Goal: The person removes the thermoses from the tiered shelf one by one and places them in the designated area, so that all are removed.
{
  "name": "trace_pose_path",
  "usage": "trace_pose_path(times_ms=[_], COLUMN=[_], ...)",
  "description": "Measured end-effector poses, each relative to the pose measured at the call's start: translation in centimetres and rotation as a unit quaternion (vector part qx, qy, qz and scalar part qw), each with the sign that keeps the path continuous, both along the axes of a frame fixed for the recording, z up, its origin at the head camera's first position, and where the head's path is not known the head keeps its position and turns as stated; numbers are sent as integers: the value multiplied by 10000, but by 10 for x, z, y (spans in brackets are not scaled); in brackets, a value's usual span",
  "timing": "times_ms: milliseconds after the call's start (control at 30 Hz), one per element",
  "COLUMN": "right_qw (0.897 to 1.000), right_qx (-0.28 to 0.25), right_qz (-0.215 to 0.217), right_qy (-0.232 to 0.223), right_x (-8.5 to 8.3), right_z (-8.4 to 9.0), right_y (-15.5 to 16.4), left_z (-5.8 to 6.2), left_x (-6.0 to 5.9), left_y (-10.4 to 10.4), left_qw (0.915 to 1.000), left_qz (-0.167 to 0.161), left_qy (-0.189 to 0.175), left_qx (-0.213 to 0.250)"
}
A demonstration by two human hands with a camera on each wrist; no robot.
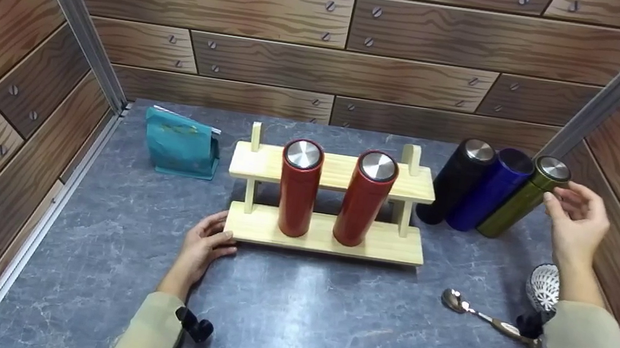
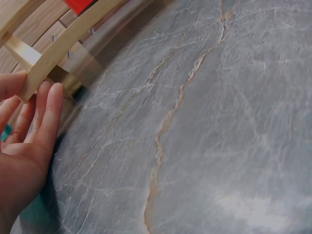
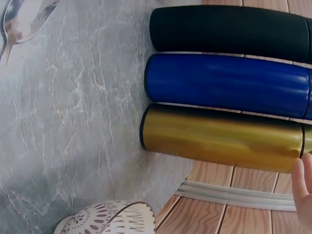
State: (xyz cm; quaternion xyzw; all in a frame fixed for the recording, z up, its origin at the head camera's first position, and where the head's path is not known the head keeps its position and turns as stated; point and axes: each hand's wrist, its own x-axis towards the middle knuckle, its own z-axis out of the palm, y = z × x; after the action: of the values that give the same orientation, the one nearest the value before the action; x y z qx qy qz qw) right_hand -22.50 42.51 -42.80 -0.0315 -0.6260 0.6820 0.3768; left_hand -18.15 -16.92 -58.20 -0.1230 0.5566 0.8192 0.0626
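My left hand (image 1: 199, 248) holds the left end of a small two-tier wooden shelf (image 1: 325, 242); in the left wrist view the thumb lies over the board (image 2: 61, 46) and the fingers (image 2: 51, 112) are under it. Two red thermos bottles (image 1: 298, 196) with steel-topped lids stand on its lower tier. At the right, my right hand (image 1: 579, 221) is beside a gold-green thermos (image 1: 515, 204), fingertips (image 3: 298, 170) at its neck, not wrapped round it. A blue thermos (image 1: 487, 191) and a black thermos (image 1: 455, 184) stand left of that one.
A teal pouch (image 1: 179, 145) stands left of the shelf. Near my right forearm are a spoon (image 1: 483, 316) and a white patterned bowl (image 1: 544, 285), partly hidden by the arm. Wood-patterned panels (image 1: 283, 12) enclose the grey marbled table (image 1: 325, 332).
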Motion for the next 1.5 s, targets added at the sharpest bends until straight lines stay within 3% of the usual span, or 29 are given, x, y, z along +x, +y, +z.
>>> trace_pose_path(times_ms=[467,967,1500], right_qw=[9951,9869,9712], right_qx=[-386,-174,131], right_qz=[802,1517,2337], right_qy=[436,528,457], right_x=[8,17,24], right_z=[8,19,19], right_y=[-31,-68,-111], left_z=[-1,-1,0], left_x=[0,1,1], left_y=[0,-1,0], left_qw=[10000,10000,9999], left_qz=[-6,-7,2], left_qy=[85,96,91], left_qx=[-6,17,63])
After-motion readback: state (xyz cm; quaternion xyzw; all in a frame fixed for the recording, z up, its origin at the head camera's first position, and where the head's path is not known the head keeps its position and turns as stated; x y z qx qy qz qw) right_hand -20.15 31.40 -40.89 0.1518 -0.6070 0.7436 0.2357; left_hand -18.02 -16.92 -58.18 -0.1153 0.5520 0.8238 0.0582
